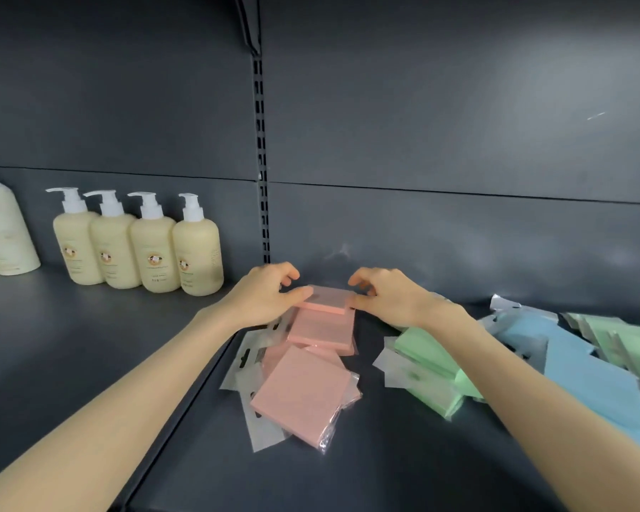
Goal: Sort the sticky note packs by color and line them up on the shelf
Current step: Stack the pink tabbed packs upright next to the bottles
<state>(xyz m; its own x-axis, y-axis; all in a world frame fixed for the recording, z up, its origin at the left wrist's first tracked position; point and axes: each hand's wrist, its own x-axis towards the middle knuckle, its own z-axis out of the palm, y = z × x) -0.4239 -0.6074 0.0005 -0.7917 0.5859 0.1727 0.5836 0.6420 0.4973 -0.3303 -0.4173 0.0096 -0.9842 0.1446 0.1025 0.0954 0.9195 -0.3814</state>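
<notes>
Matte grey metal shelf; both hands' fingers clamped on square, cellophane-wrapped pink pack

Glossy clear plastic wraps the pink packs; matt metal shelf.

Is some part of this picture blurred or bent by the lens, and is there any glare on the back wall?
Head view: the pink packs and both hands, left hand and right hand, look fairly sharp; the blue packs and green packs smear toward the right edge; the shelf lines bow from the wide lens; a soft pale glare sits on the back wall.
</notes>
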